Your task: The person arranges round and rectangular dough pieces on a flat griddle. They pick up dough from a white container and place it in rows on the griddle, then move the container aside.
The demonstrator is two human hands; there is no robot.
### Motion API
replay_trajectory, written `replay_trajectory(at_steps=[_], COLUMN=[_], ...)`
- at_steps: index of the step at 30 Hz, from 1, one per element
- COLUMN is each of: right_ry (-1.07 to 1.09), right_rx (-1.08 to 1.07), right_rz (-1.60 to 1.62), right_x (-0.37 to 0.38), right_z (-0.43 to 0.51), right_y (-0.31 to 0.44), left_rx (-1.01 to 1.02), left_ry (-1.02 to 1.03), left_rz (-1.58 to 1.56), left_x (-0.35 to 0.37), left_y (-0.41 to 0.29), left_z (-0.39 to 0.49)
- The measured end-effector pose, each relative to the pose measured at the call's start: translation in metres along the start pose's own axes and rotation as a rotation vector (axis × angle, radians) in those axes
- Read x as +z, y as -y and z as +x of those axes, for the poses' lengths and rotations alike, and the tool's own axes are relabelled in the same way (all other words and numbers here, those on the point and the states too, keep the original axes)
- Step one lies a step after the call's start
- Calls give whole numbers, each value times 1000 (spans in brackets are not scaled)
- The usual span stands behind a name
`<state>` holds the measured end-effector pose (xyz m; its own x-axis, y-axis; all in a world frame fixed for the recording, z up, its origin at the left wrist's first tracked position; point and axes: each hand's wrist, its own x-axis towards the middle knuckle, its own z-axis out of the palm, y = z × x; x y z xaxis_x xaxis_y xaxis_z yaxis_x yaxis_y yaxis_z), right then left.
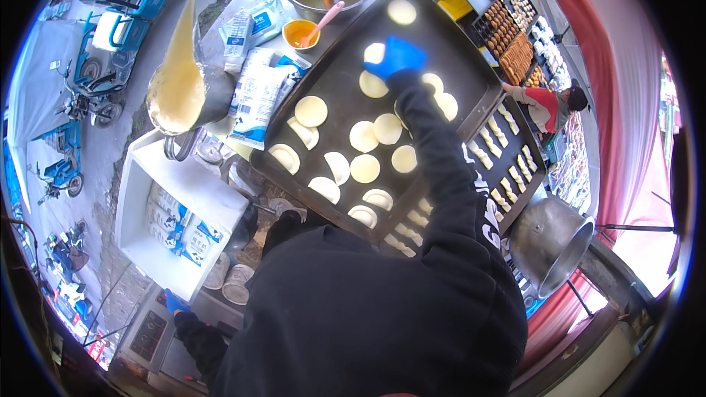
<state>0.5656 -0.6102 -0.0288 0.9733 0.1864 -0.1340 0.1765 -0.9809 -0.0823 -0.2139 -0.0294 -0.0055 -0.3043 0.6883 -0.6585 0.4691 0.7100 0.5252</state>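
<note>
My right hand (396, 58), in a blue glove and blurred by motion, is over a large dark baking tray (342, 82). It overlaps the edge of a pale dough round (374, 53); whether the fingers grip it is unclear. Another dough round (373, 84) lies just below the glove. Several more flat rounds are spread over the tray, some overlapping. Folded half-moon dough pieces (324, 190) lie along the near left side. Far down at the left, my gloved left hand (175, 303) is by the lower corner of a white box (190, 168) holding printed packets; its fingers are hard to make out.
A second tray (515, 146) with twisted dough strips stands at the right, beside a steel pot (549, 242). Left of the baking tray are milk-type packets (259, 91), a batter-filled pot (179, 96) and an orange bowl (300, 34). A person (549, 105) stands beyond.
</note>
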Motion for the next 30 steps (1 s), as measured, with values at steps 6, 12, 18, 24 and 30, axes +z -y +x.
replay_trajectory(at_steps=[6, 12, 18, 24, 30], right_ry=[-280, 47, -102, 4, 217], right_rx=[-157, -332, -63, 167, 233], right_rz=[191, -32, -5, 44, -64], right_x=[10, -10, 5, -7, -16], right_z=[25, -25, 3, 7, -29], right_y=[-23, -75, -99, -127, -121], left_rx=[-70, -32, -122, -18, -143], left_ry=[-59, -40, 13, 23, -22], left_rz=[69, 111, 138, 112, 181], left_x=[2, -4, -3, -2, 0], left_y=[-10, -2, 0, 2, 2], left_z=[-3, 16, 29, 22, 22])
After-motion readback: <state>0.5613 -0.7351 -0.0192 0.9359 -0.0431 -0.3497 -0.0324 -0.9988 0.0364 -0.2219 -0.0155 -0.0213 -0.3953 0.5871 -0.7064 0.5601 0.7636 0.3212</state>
